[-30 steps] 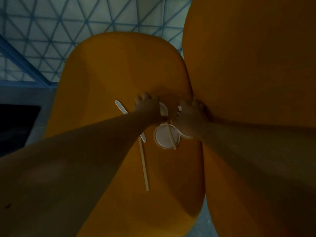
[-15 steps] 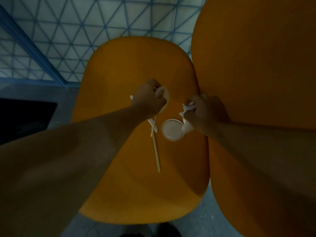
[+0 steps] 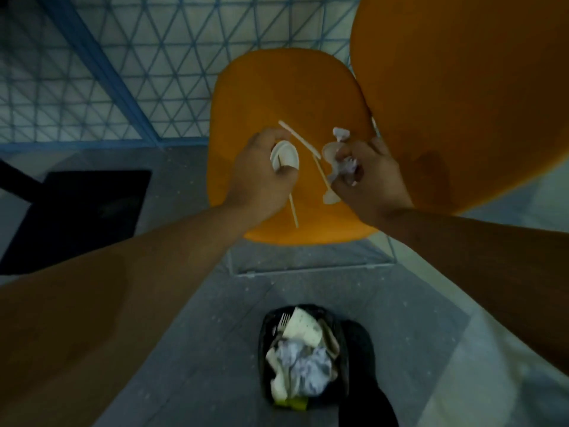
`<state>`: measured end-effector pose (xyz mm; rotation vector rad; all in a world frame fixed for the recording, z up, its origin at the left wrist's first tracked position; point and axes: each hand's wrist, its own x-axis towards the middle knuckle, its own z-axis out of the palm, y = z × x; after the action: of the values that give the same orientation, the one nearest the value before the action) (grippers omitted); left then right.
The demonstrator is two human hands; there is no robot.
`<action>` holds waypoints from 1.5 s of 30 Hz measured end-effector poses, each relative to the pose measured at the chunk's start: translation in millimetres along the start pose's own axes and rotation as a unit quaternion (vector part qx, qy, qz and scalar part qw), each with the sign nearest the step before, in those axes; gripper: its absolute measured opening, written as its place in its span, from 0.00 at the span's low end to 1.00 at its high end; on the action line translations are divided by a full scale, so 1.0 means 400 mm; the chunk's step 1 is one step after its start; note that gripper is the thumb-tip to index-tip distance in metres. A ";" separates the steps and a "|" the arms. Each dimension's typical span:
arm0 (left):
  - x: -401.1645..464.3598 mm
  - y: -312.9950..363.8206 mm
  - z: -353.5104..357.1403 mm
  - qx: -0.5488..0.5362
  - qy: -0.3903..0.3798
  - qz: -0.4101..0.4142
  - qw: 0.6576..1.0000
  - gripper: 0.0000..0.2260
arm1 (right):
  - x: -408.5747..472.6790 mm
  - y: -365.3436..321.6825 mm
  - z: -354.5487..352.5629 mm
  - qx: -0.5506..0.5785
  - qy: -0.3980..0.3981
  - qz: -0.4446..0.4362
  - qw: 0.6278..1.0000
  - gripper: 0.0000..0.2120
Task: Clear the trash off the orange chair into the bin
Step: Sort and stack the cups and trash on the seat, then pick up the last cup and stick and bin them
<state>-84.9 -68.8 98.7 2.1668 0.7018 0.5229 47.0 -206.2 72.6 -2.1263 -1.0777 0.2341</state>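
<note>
My left hand (image 3: 261,177) is closed around a white round lid (image 3: 284,155) and a thin wooden stick (image 3: 294,211) that hangs below the fist. My right hand (image 3: 366,180) grips crumpled white paper (image 3: 341,149) together with a pale spoon (image 3: 330,197) and another stick. A third flat wooden stick (image 3: 300,139) shows between the hands. Both hands hover above the seat of the orange chair (image 3: 277,87). The black bin (image 3: 304,343) stands on the floor below, full of crumpled paper, a plate and a fork.
A second orange chair (image 3: 462,87) stands close on the right, touching the first. The chair's metal frame (image 3: 308,268) rests on the grey floor. A dark mat (image 3: 77,211) lies to the left. A blue lattice wall (image 3: 154,57) is behind.
Both hands have lifted off the seat with the trash in them. The round lid and sticks left the chair. The view has pulled back and down, bringing the bin into sight.
</note>
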 end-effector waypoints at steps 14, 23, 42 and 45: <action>-0.543 -0.281 0.226 0.085 -0.144 -0.065 0.984 0.16 | -0.556 0.103 0.269 0.007 -0.135 0.055 0.989 0.12; -0.622 -0.465 0.417 0.187 -0.177 -0.079 0.963 0.23 | -0.668 0.238 0.410 0.023 -0.183 0.038 0.982 0.13; -0.608 -0.459 0.360 0.114 -0.225 -0.075 0.965 0.23 | -0.683 0.252 0.466 -0.160 -0.290 0.042 0.942 0.23; -0.598 -0.428 0.343 0.061 -0.204 -0.107 0.971 0.21 | -0.671 0.225 0.429 -0.140 -0.275 0.047 0.950 0.23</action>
<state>-242.5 -203.4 -150.9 2.1815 0.7361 -0.0832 -144.8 -354.2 -153.1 -2.4409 -1.3862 0.7996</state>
